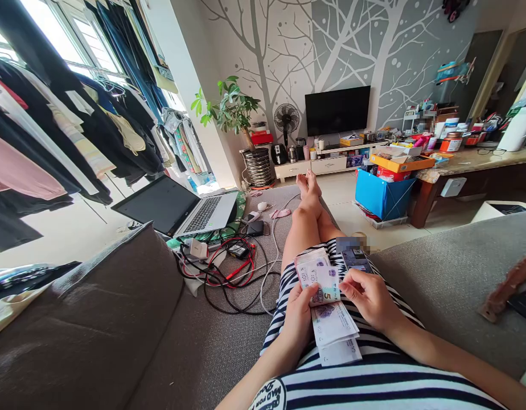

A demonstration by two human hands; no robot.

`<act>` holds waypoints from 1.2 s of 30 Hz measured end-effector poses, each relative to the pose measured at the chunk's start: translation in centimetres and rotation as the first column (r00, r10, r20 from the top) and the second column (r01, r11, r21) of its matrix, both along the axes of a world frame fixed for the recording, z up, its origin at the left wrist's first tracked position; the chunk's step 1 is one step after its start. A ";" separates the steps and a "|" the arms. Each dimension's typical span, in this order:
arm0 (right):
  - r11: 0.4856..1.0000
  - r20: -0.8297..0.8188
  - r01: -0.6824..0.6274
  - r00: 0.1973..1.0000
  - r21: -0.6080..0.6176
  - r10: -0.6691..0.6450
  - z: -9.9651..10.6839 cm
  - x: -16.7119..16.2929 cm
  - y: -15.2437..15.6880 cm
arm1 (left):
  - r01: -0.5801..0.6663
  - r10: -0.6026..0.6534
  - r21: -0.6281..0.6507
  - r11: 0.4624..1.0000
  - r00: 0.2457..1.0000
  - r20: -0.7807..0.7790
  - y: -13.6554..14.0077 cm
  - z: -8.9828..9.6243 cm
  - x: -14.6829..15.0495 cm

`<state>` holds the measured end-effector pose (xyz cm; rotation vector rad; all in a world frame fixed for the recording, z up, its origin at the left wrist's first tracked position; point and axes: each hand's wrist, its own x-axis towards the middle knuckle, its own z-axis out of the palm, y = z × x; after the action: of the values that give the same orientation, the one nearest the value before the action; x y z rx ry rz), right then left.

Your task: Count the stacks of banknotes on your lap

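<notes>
My left hand (299, 313) is closed around a stack of banknotes (305, 276), its thumb pressing on the face of the top one, which shows a 5. More banknotes (335, 323) hang fanned below that thumb and lie over my lap. My right hand (369, 296) has its fingers curled into a pinch at the right edge of the top note. Just beyond it, a dark flat thing (352, 259), partly blurred, rests on my striped clothing (284, 296).
An open laptop (207, 213) stands to the left on the sofa (229, 341), with tangled cables (229, 285) and chargers before it. A blue box (382, 196) is beside the cluttered table (480, 162) at right. The television (337, 110) and fan (286, 118) are at the back.
</notes>
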<state>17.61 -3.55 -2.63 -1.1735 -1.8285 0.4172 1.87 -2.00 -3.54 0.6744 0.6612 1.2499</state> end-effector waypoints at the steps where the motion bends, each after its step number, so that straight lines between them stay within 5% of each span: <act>1: 0.999 -0.007 0.028 1.000 -0.031 -0.028 0.0 -0.1 0.2 | 0.002 -0.002 -0.003 1.000 1.000 -0.004 0.0 0.0 0.0; 12: 1.000 0.040 0.018 0.999 0.013 -0.018 0.1 -0.6 0.1 | -0.074 0.074 -0.006 0.997 0.997 -0.014 0.5 -0.7 -0.2; 21: 0.952 0.087 -0.238 0.970 0.191 0.226 0.0 -0.4 -0.5 | -0.104 0.104 0.006 0.995 0.985 -0.135 -0.3 0.8 0.1; 36: 0.936 0.090 -0.273 0.962 0.224 0.259 -0.4 -0.3 -0.4 | -0.083 0.087 0.046 0.996 0.990 -0.111 0.1 0.6 -0.3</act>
<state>17.28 -3.91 -3.01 -0.7868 -2.0358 0.3095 1.59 -1.91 -2.92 0.7617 0.7659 1.3138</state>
